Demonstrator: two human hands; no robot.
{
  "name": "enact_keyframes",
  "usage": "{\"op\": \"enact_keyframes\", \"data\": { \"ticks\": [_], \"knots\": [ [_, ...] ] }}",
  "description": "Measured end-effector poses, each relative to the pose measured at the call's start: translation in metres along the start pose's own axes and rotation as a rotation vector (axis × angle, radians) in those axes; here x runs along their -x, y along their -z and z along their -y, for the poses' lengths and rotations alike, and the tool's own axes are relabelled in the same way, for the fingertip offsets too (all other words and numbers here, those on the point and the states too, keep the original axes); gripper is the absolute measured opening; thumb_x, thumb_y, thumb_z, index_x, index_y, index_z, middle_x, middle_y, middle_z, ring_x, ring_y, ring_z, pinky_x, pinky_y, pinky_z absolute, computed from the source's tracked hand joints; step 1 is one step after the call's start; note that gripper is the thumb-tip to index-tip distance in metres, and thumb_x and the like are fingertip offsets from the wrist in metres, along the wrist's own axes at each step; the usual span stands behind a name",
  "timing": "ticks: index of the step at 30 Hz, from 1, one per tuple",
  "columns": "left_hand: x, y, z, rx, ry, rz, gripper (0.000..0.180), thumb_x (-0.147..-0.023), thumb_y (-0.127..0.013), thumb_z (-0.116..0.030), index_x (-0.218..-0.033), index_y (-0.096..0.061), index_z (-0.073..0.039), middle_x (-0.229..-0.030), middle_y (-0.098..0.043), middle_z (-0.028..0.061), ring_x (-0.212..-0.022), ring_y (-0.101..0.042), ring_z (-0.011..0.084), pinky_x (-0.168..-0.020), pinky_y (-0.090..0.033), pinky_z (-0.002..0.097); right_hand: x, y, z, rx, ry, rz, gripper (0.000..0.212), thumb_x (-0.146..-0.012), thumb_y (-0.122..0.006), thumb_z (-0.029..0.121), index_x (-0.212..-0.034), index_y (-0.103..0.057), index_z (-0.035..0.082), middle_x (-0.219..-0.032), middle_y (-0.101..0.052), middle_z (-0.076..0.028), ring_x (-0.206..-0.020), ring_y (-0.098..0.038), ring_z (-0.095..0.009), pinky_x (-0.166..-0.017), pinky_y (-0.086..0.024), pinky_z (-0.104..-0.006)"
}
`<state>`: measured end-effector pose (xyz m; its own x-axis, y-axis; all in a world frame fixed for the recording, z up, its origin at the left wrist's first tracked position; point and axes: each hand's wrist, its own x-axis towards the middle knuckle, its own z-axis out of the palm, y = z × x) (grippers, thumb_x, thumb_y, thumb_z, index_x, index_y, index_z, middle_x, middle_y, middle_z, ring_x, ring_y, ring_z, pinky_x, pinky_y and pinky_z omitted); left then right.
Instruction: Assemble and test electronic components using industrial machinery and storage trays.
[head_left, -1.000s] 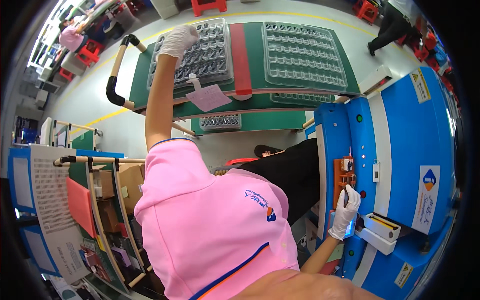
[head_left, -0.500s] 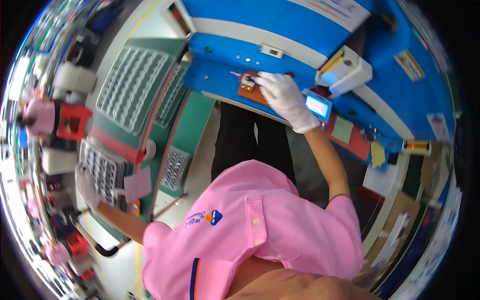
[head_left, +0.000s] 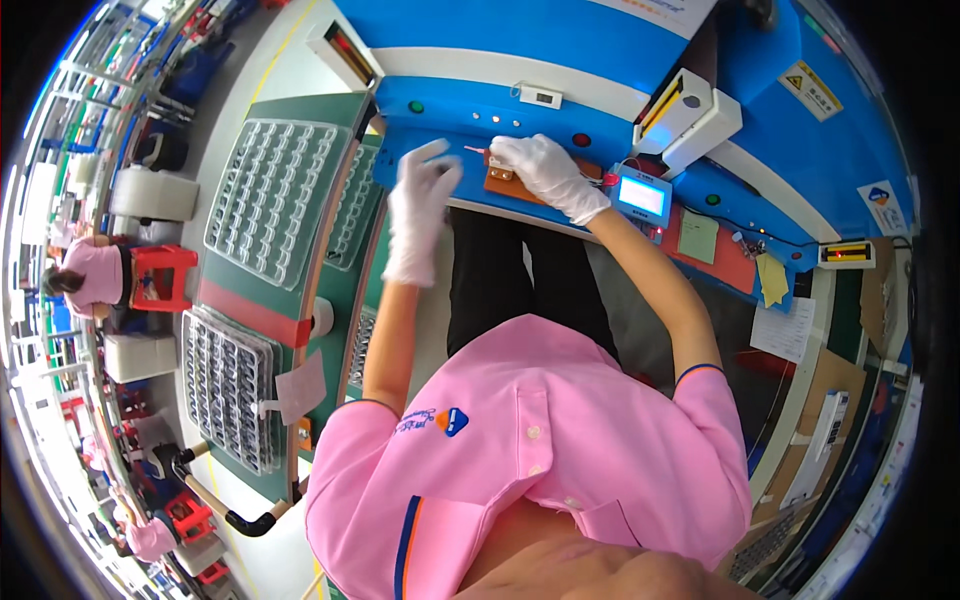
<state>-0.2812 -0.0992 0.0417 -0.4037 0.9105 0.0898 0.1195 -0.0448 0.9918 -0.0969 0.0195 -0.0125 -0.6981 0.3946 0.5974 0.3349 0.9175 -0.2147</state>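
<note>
My left hand [head_left: 418, 215], white-gloved and slightly blurred, is raised over the left end of the blue workbench. Its fingers are apart, and I see nothing in them. My right hand [head_left: 545, 172], also gloved, rests on a small fixture [head_left: 500, 174] with a metal-looking block, mounted on a brown base plate [head_left: 519, 190]. Its fingers are bent together over the far part of the fixture and hide whatever they grip. A thin pink piece [head_left: 474, 150] sticks out to the left of the fixture.
At left, a clear tray [head_left: 270, 200] with rows of pockets lies on a green board. Nearer is a tray stack [head_left: 230, 385] with dark parts. Right of the fixture stands a small lit screen [head_left: 643, 195]. A white box-shaped device [head_left: 690, 120] stands behind it. Another person [head_left: 92, 275] sits far left.
My left hand has left the tray of dark parts and swung up and right to the bench. My right hand has shifted slightly left, its fingers now lower over the fixture.
</note>
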Motion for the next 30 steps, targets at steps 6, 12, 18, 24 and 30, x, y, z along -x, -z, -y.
{"op": "enact_keyframes", "data": {
  "ticks": [6, 12, 18, 24, 30],
  "knots": [
    [-0.042, -0.066, 0.065, -0.554, -0.587, -0.075, 0.028, -0.082, -0.079, -0.015, -0.108, -0.069, -0.016, -0.118, -0.069, 0.0106, -0.115, -0.062, 0.0315, -0.097, -0.045, 0.045, 0.019, 0.064, 0.015, -0.054, -0.187, -0.321, 0.029, -0.089, -0.07, 0.002, -0.117, -0.067, 0.009, -0.113, -0.07, -0.01, -0.098, -0.067, -0.027, -0.083, -0.054, -0.0361],
    [-0.035, -0.072, 0.097, -0.654, -0.588, -0.047, 0.026, -0.087, -0.074, -0.024, -0.11, -0.063, -0.022, -0.119, -0.067, -0.0001, -0.136, -0.044, 0.0311, -0.11, -0.024, 0.0606, 0.075, 0.106, 0.019, 0.016, -0.323, -0.296, 0.028, -0.091, -0.067, -0.001, -0.118, -0.067, 0.008, -0.119, -0.068, -0.009, -0.106, -0.066, -0.023, -0.087, -0.053, -0.0292],
    [-0.03, -0.073, 0.091, -0.672, -0.587, -0.075, 0.024, -0.087, -0.073, -0.021, -0.109, -0.062, -0.022, -0.125, -0.064, 0.0014, -0.134, -0.045, 0.0333, -0.109, -0.024, 0.0619, 0.102, 0.1, 0.015, -0.088, -0.417, -0.276, 0.03, -0.09, -0.067, -0.002, -0.119, -0.065, 0.006, -0.116, -0.068, -0.01, -0.106, -0.066, -0.027, -0.091, -0.052, -0.0349],
    [-0.026, -0.081, 0.087, -0.678, -0.595, -0.132, 0.025, -0.085, -0.072, -0.017, -0.108, -0.065, -0.023, -0.127, -0.062, 0.0006, -0.132, -0.046, 0.0334, -0.109, -0.027, 0.0601, 0.082, 0.07, 0.022, -0.304, -0.5, -0.309, 0.027, -0.093, -0.064, -0.001, -0.119, -0.065, 0.007, -0.117, -0.066, -0.008, -0.105, -0.064, -0.021, -0.088, -0.053, -0.0311],
    [-0.024, -0.083, 0.081, -0.728, -0.515, -0.098, 0.024, -0.086, -0.071, -0.017, -0.108, -0.067, -0.025, -0.129, -0.063, -0.0023, -0.134, -0.045, 0.0328, -0.111, -0.026, 0.0608, 0.056, 0.031, 0.023, -0.472, -0.456, -0.127, 0.029, -0.096, -0.059, 0.001, -0.124, -0.061, 0.006, -0.117, -0.065, -0.007, -0.1, -0.062, -0.017, -0.085, -0.051, -0.028]
  ]
}}
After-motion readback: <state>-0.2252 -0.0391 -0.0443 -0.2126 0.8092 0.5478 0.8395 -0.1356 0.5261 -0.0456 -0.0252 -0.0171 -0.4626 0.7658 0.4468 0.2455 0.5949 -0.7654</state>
